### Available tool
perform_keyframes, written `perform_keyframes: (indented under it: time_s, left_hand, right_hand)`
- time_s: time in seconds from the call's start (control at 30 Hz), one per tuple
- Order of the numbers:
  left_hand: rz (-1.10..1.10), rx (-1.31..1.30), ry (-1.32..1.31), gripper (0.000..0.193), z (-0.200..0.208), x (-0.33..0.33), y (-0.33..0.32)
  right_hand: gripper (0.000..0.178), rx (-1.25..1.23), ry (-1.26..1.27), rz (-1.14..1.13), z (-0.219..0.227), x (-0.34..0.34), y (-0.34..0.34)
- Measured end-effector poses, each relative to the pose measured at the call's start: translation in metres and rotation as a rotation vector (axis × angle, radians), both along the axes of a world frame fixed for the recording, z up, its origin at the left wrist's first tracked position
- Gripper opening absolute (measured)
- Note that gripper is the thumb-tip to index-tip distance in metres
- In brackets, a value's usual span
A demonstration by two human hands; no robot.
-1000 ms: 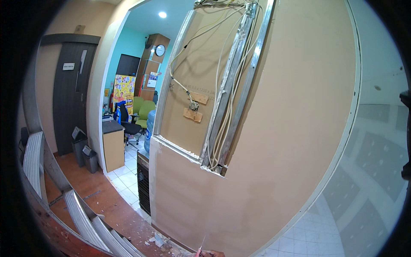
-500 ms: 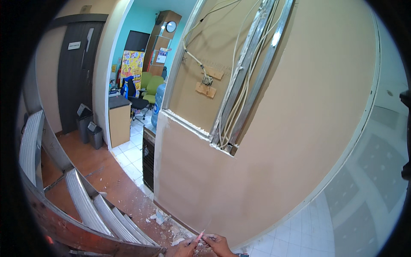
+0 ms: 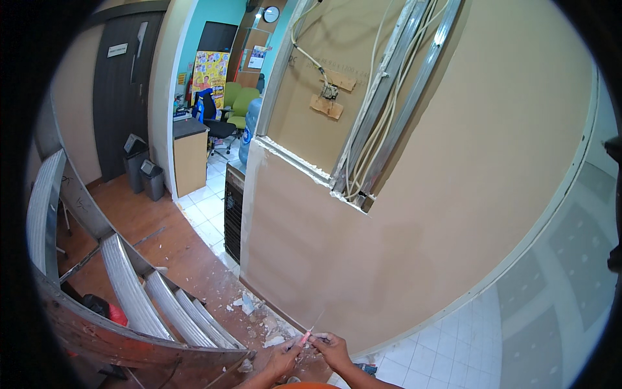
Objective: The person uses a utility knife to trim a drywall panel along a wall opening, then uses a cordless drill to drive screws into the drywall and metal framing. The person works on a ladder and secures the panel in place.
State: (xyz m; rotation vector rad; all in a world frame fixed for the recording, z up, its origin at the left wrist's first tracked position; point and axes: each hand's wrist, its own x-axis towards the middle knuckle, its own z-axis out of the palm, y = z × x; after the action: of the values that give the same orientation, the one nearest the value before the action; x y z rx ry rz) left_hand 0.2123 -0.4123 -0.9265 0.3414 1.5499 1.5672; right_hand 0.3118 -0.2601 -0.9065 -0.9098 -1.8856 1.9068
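Low in the head view, my two hands meet in front of the wall. My left hand (image 3: 284, 358) grips a slim pink-red tool (image 3: 304, 338) with a thin pale tip pointing up and away; its exact kind is too small to make out. My right hand (image 3: 332, 350) pinches the same tool near its tip end, thumb and fingers together. Above and beyond stands a beige wallboard (image 3: 402, 259) with a cut-out. Inside it, pale cables (image 3: 387, 123) run down between metal studs (image 3: 414, 97), and a small wiring box (image 3: 329, 93) hangs on a cable.
An aluminium ladder (image 3: 133, 285) stands at left, close to my left arm. Broken plaster (image 3: 248, 305) litters the brown floor along the wall. Two grey bins (image 3: 153, 180) stand by a dark door (image 3: 120, 97). A black louvred unit (image 3: 234, 211) sits at the wall's end.
The view has tipped downward, so my hands and forearms show higher and more fully. Both hands stay on the pink-red tool.
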Motion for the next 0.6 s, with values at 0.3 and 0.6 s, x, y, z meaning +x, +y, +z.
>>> perform_keyframes:
  time_s: [0.3, 0.6]
  left_hand:
    - [0.016, 0.099, -0.053, 0.033, -0.006, -0.001, 0.004]
    - [0.056, 0.106, -0.094, 0.031, 0.010, 0.000, 0.008]
  right_hand:
    - [0.024, -0.123, 0.017, -0.037, 0.002, -0.005, -0.002]
    - [0.026, 0.039, 0.015, 0.032, 0.003, -0.006, -0.004]
